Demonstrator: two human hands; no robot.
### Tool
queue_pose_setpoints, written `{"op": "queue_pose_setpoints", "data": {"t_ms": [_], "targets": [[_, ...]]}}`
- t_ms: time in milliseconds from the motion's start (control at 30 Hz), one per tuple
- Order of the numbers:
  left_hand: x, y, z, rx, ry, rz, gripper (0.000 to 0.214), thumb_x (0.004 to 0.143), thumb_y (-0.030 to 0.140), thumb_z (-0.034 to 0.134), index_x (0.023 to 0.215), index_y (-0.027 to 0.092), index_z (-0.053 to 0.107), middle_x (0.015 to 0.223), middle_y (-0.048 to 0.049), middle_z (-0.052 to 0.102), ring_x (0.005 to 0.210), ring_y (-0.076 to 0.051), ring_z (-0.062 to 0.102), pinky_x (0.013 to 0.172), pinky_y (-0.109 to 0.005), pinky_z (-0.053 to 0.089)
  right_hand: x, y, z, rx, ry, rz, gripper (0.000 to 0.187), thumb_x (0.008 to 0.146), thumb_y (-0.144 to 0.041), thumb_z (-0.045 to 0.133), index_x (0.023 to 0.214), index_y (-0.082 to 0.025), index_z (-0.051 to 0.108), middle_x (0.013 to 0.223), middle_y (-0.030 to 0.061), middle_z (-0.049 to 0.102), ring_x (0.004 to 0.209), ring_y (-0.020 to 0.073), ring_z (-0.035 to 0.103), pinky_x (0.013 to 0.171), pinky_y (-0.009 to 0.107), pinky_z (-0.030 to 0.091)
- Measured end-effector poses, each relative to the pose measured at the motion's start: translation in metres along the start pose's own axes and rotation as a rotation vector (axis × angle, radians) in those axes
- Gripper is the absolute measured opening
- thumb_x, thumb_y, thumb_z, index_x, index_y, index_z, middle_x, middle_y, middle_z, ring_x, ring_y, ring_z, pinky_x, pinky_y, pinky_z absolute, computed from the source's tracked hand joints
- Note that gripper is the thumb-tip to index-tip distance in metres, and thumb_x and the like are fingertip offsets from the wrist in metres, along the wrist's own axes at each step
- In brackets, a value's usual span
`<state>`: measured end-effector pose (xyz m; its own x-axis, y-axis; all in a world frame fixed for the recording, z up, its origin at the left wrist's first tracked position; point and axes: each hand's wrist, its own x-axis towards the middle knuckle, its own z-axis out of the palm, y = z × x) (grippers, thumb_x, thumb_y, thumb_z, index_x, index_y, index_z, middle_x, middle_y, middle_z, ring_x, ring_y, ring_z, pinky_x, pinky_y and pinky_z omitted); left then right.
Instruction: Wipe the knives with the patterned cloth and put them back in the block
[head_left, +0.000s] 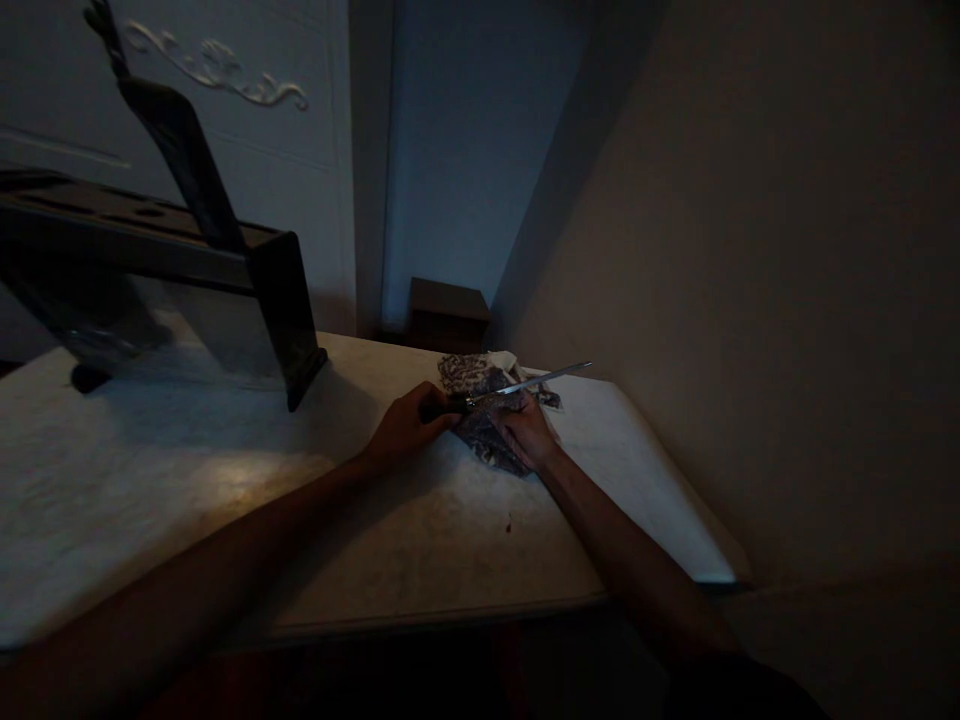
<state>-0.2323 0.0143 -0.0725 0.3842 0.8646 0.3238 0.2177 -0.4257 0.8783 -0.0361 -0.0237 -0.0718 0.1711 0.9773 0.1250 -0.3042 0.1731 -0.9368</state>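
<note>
My left hand [406, 424] is closed round the dark handle of a honing steel [551, 375], whose thin metal rod points right and slightly away from me. A crumpled dark cloth [491, 432] with a pale pattern lies under and around the rod. My right hand [531, 432] grips this cloth close beside the rod, fingers bent into the fabric. Dim light hides exactly how the right fingertips meet the rod.
On the left of the pale tabletop [360, 560] stands a knife block [281, 310] with clear sides and a dark handle [180, 150] sticking up. A brown box-like piece [448, 300] is beyond the far edge. A wall [750, 250] rises along the right.
</note>
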Motion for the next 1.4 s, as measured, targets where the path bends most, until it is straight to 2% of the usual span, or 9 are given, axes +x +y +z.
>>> {"op": "queue_pose_setpoints", "data": {"t_ms": [133, 433, 533, 667, 800, 900, 1033, 1233, 1400], "targets": [[-0.004, 0.004, -0.003, 0.116, 0.015, 0.018, 0.023, 0.068, 0.04, 0.067, 0.078, 0.022, 0.054, 0.08, -0.0019, 0.065, 0.074, -0.021, 0.06, 0.067, -0.031, 0.044, -0.004, -0.002, 0.004, -0.129, 0.005, -0.035, 0.037, 0.05, -0.013, 0.08, 0.082, -0.021, 0.063, 0.076, -0.0029, 0.07, 0.071, 0.0164, 0.066, 0.073, 0.029, 0.055], [-0.005, 0.011, -0.002, 0.051, -0.052, 0.093, 0.024, 0.074, 0.045, 0.062, 0.08, 0.021, 0.06, 0.08, -0.0018, 0.066, 0.076, -0.019, 0.061, 0.068, -0.028, 0.044, -0.008, -0.008, 0.009, -0.036, 0.028, -0.015, 0.03, 0.052, -0.013, 0.074, 0.076, -0.022, 0.061, 0.071, -0.0023, 0.068, 0.076, 0.0187, 0.067, 0.073, 0.03, 0.056], [-0.005, 0.016, -0.002, -0.022, -0.135, 0.031, 0.033, 0.08, 0.051, 0.056, 0.074, 0.019, 0.061, 0.07, -0.0012, 0.064, 0.063, -0.016, 0.058, 0.059, -0.026, 0.043, -0.007, -0.006, 0.007, -0.012, 0.029, -0.02, 0.032, 0.053, -0.011, 0.073, 0.082, -0.022, 0.064, 0.075, -0.0022, 0.069, 0.075, 0.0182, 0.066, 0.071, 0.03, 0.056], [-0.002, 0.02, -0.004, -0.111, -0.262, -0.051, 0.049, 0.084, 0.059, 0.047, 0.059, 0.017, 0.054, 0.054, -0.0004, 0.056, 0.043, -0.011, 0.047, 0.046, -0.024, 0.036, -0.004, -0.004, 0.003, 0.007, 0.057, 0.007, 0.026, 0.052, -0.009, 0.069, 0.075, -0.02, 0.062, 0.066, -0.0022, 0.066, 0.062, 0.014, 0.062, 0.059, 0.024, 0.054], [0.006, 0.015, -0.01, -0.098, -0.366, -0.081, 0.059, 0.085, 0.065, 0.039, 0.056, 0.016, 0.052, 0.05, -0.0014, 0.053, 0.041, -0.01, 0.045, 0.045, -0.022, 0.033, 0.0, -0.003, 0.001, 0.066, 0.079, -0.011, 0.034, 0.05, -0.005, 0.066, 0.079, -0.021, 0.059, 0.069, -0.005, 0.066, 0.063, 0.0106, 0.061, 0.059, 0.019, 0.052], [0.012, 0.01, -0.019, 0.023, -0.418, -0.096, 0.064, 0.087, 0.066, 0.032, 0.057, 0.014, 0.055, 0.05, -0.003, 0.054, 0.043, -0.011, 0.047, 0.047, -0.022, 0.034, 0.001, -0.002, 0.0, 0.105, 0.101, -0.008, 0.035, 0.05, -0.004, 0.066, 0.08, -0.022, 0.058, 0.071, -0.0063, 0.065, 0.064, 0.0088, 0.06, 0.058, 0.016, 0.051], [0.02, 0.006, -0.031, 0.207, -0.384, -0.009, 0.059, 0.089, 0.061, 0.032, 0.064, 0.015, 0.059, 0.058, -0.0038, 0.058, 0.054, -0.014, 0.053, 0.057, -0.024, 0.039, 0.004, -0.003, 0.0, 0.132, 0.142, 0.0, 0.032, 0.049, -0.004, 0.068, 0.075, -0.02, 0.057, 0.063, -0.0079, 0.062, 0.056, 0.0064, 0.056, 0.053, 0.014, 0.048], [0.03, -0.009, -0.042, 0.34, -0.29, 0.142, 0.037, 0.081, 0.05, 0.053, 0.088, 0.015, 0.063, 0.087, -0.0071, 0.067, 0.08, -0.02, 0.06, 0.073, -0.029, 0.042, 0.006, -0.009, 0.001, 0.159, 0.222, -0.004, 0.034, 0.048, -0.003, 0.071, 0.074, -0.02, 0.057, 0.064, -0.0086, 0.062, 0.057, 0.0064, 0.057, 0.051, 0.013, 0.047], [0.031, -0.015, -0.047, 0.541, -0.083, 0.177, 0.025, 0.079, 0.038, 0.064, 0.092, 0.017, 0.063, 0.094, -0.0068, 0.066, 0.091, -0.022, 0.058, 0.078, -0.031, 0.042, 0.01, -0.013, -0.002, 0.219, 0.404, -0.009, 0.031, 0.048, -0.005, 0.073, 0.073, -0.019, 0.061, 0.065, -0.0071, 0.065, 0.055, 0.0075, 0.059, 0.05, 0.015, 0.05]]}}
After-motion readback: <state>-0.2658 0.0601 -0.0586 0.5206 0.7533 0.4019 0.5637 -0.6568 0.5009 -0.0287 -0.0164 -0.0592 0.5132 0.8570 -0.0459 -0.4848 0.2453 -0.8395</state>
